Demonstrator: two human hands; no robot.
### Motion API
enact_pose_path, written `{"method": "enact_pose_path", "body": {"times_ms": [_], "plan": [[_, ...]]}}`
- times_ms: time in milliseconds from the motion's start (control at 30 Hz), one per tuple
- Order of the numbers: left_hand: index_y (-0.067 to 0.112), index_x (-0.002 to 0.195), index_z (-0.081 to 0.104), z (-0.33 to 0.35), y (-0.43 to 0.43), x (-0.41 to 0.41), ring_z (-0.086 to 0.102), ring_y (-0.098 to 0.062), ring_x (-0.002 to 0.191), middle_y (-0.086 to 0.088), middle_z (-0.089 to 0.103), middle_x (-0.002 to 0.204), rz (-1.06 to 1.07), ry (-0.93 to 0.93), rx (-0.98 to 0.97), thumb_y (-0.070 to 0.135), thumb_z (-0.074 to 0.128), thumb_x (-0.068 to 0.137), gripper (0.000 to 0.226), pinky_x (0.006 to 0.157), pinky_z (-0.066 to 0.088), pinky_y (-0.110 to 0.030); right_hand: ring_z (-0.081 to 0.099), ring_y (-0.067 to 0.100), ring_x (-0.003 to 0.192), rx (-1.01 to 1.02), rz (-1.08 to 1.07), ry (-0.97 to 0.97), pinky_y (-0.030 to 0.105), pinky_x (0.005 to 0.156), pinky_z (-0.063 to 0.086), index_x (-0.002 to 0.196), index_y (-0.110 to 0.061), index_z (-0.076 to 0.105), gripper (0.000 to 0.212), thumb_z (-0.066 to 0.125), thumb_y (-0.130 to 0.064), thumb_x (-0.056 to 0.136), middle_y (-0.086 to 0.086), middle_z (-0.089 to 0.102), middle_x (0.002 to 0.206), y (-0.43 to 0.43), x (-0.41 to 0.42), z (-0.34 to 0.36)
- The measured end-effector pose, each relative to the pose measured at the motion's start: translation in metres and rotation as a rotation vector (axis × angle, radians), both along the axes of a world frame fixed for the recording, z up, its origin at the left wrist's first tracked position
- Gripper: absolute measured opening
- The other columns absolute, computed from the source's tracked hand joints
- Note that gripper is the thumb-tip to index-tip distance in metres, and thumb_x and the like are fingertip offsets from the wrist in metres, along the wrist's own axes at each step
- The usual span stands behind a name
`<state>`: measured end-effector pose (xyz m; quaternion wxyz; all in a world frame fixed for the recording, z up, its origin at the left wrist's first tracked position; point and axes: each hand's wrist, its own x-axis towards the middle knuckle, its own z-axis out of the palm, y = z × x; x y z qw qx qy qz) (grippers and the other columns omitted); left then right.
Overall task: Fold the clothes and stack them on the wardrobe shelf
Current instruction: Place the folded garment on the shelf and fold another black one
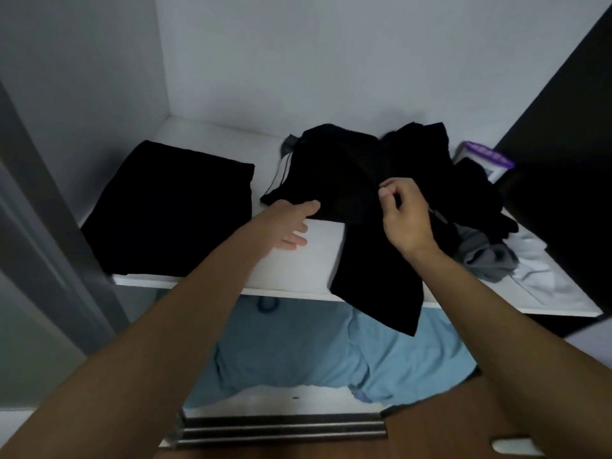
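Note:
A folded black garment [172,207] lies flat on the left of the white wardrobe shelf [298,273]. To its right sits an unfolded black garment [341,173], with one part hanging over the shelf's front edge. My left hand [294,223] rests on the shelf at that garment's near left edge, fingers spread, thumb touching the cloth. My right hand [404,217] pinches the black cloth near its middle. Behind it a heap of dark clothes [463,193] is piled up.
A grey garment [486,260] and white cloth [536,270] lie at the shelf's right front. A purple-and-white item [486,160] sits at the back right. Light blue fabric [314,356] fills the compartment below. A dark wardrobe panel [563,160] bounds the right side.

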<state>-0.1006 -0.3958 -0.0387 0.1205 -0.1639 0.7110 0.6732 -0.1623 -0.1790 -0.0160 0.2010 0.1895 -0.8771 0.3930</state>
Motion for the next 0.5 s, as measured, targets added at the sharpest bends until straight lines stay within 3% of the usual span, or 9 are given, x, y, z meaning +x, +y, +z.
{"method": "enact_pose_path", "body": {"times_ms": [33, 100, 167, 233, 333, 400, 500], "plan": [[0.013, 0.139, 0.049, 0.001, 0.004, 0.001, 0.070, -0.030, 0.100, -0.013, 0.063, 0.127, 0.012, -0.055, 0.146, 0.060, 0.063, 0.089, 0.070, 0.079, 0.058, -0.038, 0.057, 0.015, 0.095, -0.057, 0.041, -0.032, 0.007, 0.084, 0.038, 0.082, -0.005, 0.055, 0.019, 0.051, -0.011, 0.100, 0.012, 0.063, 0.105, 0.001, 0.008, 0.006], [0.011, 0.150, 0.035, 0.002, 0.008, 0.001, 0.063, -0.042, 0.112, -0.020, 0.056, 0.136, 0.036, -0.090, 0.433, 0.068, 0.061, 0.085, 0.090, 0.078, 0.058, -0.048, 0.055, 0.008, 0.087, -0.110, 0.146, -0.104, 0.008, 0.079, 0.039, 0.083, -0.004, 0.055, 0.022, 0.050, -0.015, 0.102, 0.009, 0.062, 0.095, 0.004, 0.028, 0.016], [0.010, 0.146, 0.040, 0.003, 0.012, 0.001, 0.058, -0.045, 0.120, -0.022, 0.057, 0.133, 0.089, -0.062, 0.661, 0.068, 0.060, 0.085, 0.087, 0.084, 0.054, -0.053, 0.051, 0.007, 0.078, -0.031, 0.295, -0.183, 0.018, 0.075, 0.041, 0.081, -0.009, 0.055, 0.021, 0.053, -0.015, 0.101, 0.005, 0.057, 0.084, 0.012, 0.050, 0.018], [0.015, 0.143, 0.048, 0.007, 0.021, -0.001, 0.061, -0.040, 0.119, -0.017, 0.063, 0.130, 0.134, 0.013, 0.741, 0.058, 0.065, 0.088, 0.073, 0.089, 0.055, -0.051, 0.049, 0.007, 0.075, 0.162, 0.433, -0.280, 0.027, 0.073, 0.041, 0.081, -0.010, 0.056, 0.020, 0.055, -0.015, 0.100, 0.005, 0.056, 0.079, 0.019, 0.076, 0.010], [0.012, 0.142, 0.050, 0.017, 0.048, 0.005, 0.063, -0.037, 0.115, -0.018, 0.062, 0.132, 0.271, 0.044, 0.589, 0.022, 0.076, 0.086, 0.063, 0.095, 0.055, -0.052, 0.049, 0.000, 0.071, 0.397, 0.546, -0.347, 0.024, 0.070, 0.041, 0.081, -0.017, 0.056, 0.019, 0.059, -0.021, 0.099, -0.009, 0.054, 0.078, 0.023, 0.115, -0.009], [0.009, 0.138, 0.053, 0.022, 0.068, 0.014, 0.063, -0.037, 0.110, -0.020, 0.062, 0.127, 0.352, 0.093, 0.365, -0.002, 0.063, 0.084, 0.056, 0.094, 0.055, -0.053, 0.057, 0.005, 0.077, 0.470, 0.595, -0.382, 0.028, 0.075, 0.048, 0.083, -0.017, 0.059, 0.018, 0.060, -0.027, 0.098, -0.009, 0.061, 0.082, 0.027, 0.134, -0.013], [0.005, 0.133, 0.055, 0.023, 0.086, 0.028, 0.066, -0.031, 0.099, -0.017, 0.066, 0.114, 0.285, 0.225, 0.136, -0.009, 0.051, 0.085, 0.051, 0.085, 0.059, -0.041, 0.064, 0.006, 0.078, 0.555, 0.558, -0.251, 0.037, 0.075, 0.055, 0.086, -0.023, 0.066, 0.023, 0.058, -0.044, 0.093, -0.011, 0.068, 0.082, 0.044, 0.145, -0.002]]}}
